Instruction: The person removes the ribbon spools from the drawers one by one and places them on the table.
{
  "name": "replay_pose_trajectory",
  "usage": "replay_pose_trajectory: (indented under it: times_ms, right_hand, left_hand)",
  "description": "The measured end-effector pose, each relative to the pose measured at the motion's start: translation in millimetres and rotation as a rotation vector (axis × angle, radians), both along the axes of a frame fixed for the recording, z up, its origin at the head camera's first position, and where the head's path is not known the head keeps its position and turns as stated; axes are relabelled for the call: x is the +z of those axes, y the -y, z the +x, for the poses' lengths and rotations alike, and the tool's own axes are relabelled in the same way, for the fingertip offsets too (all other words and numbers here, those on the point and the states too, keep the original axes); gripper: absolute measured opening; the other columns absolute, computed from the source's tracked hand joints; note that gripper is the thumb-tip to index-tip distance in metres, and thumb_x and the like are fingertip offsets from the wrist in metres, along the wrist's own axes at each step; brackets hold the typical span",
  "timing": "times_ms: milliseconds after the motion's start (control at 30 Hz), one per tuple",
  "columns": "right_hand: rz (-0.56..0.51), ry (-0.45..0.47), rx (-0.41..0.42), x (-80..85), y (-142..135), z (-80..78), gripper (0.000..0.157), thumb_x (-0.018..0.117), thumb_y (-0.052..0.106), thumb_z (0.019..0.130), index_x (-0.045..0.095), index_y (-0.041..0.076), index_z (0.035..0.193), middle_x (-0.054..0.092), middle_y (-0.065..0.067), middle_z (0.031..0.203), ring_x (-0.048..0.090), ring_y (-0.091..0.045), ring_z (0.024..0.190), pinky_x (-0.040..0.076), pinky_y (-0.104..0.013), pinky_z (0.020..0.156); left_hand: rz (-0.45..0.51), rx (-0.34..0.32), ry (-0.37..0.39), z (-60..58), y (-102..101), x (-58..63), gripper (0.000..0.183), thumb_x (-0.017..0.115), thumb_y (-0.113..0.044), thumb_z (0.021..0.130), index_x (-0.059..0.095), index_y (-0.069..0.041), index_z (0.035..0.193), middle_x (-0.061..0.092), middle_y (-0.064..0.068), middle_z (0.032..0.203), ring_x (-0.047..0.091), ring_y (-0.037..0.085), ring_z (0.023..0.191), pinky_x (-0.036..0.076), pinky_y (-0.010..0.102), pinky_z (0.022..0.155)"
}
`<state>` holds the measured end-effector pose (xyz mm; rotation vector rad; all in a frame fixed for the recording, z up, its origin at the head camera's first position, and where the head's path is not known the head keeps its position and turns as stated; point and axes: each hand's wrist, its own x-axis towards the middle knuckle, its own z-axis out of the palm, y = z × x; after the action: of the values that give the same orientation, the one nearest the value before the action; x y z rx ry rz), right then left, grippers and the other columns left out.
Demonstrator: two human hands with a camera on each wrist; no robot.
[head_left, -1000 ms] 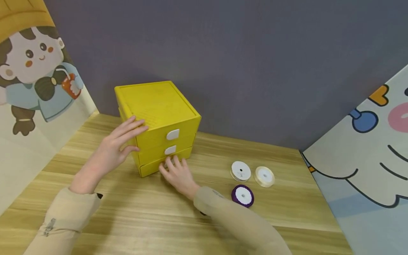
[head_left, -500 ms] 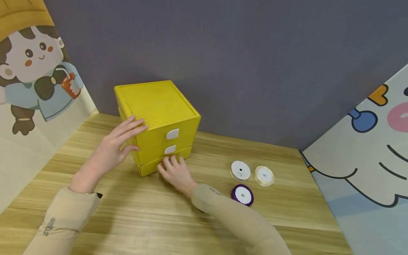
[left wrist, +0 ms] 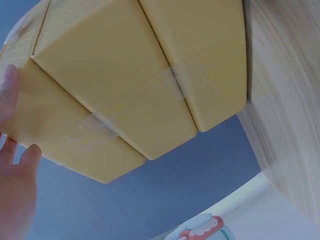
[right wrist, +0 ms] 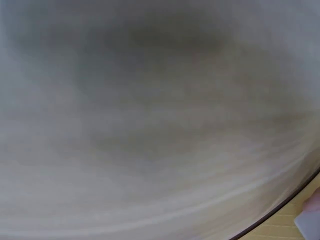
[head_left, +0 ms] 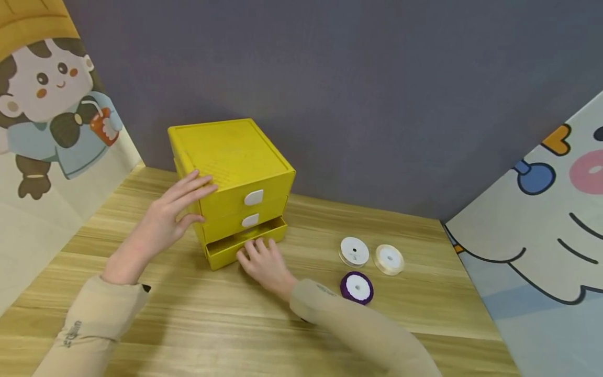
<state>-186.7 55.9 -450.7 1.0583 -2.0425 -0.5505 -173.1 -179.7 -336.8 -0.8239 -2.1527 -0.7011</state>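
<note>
A yellow three-drawer cabinet point(head_left: 231, 149) stands on the wooden table, with its bottom drawer point(head_left: 222, 257) pulled part of the way out. My right hand point(head_left: 267, 268) is at the front of that drawer, fingers curled over its white handle point(right wrist: 311, 225), a corner of which shows beside a fingertip in the right wrist view. My left hand point(head_left: 162, 220) rests with extended fingers on the cabinet's top left front edge, thumb near the front face. The left wrist view has the cabinet's side point(left wrist: 120, 85). Inside the drawer, the visible strip shows no contents.
Right of the cabinet lie a white ribbon spool point(head_left: 354, 252), a cream ribbon spool point(head_left: 389, 259) and a purple ribbon spool point(head_left: 356, 288), the last close to the right sleeve. A dark grey wall point(head_left: 358, 104) rises behind, with cartoon panels at both sides.
The bottom drawer has slid out toward me, and its inside now shows. My right hand has moved with it, slightly nearer. The left hand stays where it was on the cabinet.
</note>
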Motion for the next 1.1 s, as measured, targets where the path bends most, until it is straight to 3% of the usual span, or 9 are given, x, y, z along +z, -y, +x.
replay_pose_trajectory:
  times_ms: [200, 467, 567, 833, 1100]
  right_hand:
    - [0.013, 0.028, 0.01, 0.9, -8, 10.7, 0.018, 0.048, 0.013, 0.096, 0.06, 0.025, 0.102, 0.06, 0.003, 0.101, 0.059, -0.013, 0.086, 0.048, -0.024, 0.066]
    - [0.019, 0.029, 0.034, 1.3, -22, 23.1, 0.041, 0.024, 0.004, 0.101, 0.06, 0.023, 0.102, 0.059, 0.003, 0.099, 0.059, -0.013, 0.085, 0.048, -0.025, 0.067]
    - [0.01, 0.026, 0.047, 2.1, -26, 28.4, 0.045, 0.02, 0.003, 0.101, 0.06, 0.023, 0.101, 0.06, 0.003, 0.098, 0.059, -0.013, 0.084, 0.048, -0.025, 0.066]
    - [-0.032, 0.0, 0.083, 1.0, -36, 41.3, 0.038, 0.027, 0.006, 0.1, 0.061, 0.022, 0.096, 0.061, 0.003, 0.095, 0.06, -0.013, 0.082, 0.047, -0.024, 0.064]
    - [-0.032, 0.026, 0.099, 0.4, -45, 53.4, 0.02, 0.045, 0.012, 0.092, 0.063, 0.022, 0.095, 0.061, 0.004, 0.093, 0.06, -0.012, 0.081, 0.048, -0.023, 0.065]
  left_hand:
    - [0.001, 0.004, 0.001, -0.9, 0, -0.7, 0.076, 0.081, 0.016, 0.055, 0.061, -0.004, 0.126, 0.057, 0.017, 0.134, 0.04, 0.026, 0.14, 0.025, -0.002, 0.107]
    - [0.013, -0.007, -0.005, -2.0, 0, -0.9, 0.076, 0.081, 0.016, 0.055, 0.061, -0.004, 0.126, 0.057, 0.017, 0.134, 0.04, 0.025, 0.14, 0.026, -0.001, 0.109]
    - [0.017, -0.011, -0.008, -2.3, 0, -1.1, 0.076, 0.081, 0.016, 0.055, 0.062, -0.003, 0.126, 0.057, 0.018, 0.134, 0.04, 0.024, 0.14, 0.026, 0.0, 0.109]
    - [0.011, -0.002, 0.005, -2.6, 0, -0.1, 0.076, 0.081, 0.016, 0.055, 0.061, -0.004, 0.126, 0.057, 0.017, 0.134, 0.039, 0.023, 0.141, 0.025, -0.001, 0.109]
    - [0.005, 0.003, 0.002, -1.6, 0, -0.4, 0.076, 0.081, 0.016, 0.055, 0.061, -0.004, 0.126, 0.057, 0.017, 0.134, 0.039, 0.023, 0.14, 0.025, -0.001, 0.108]
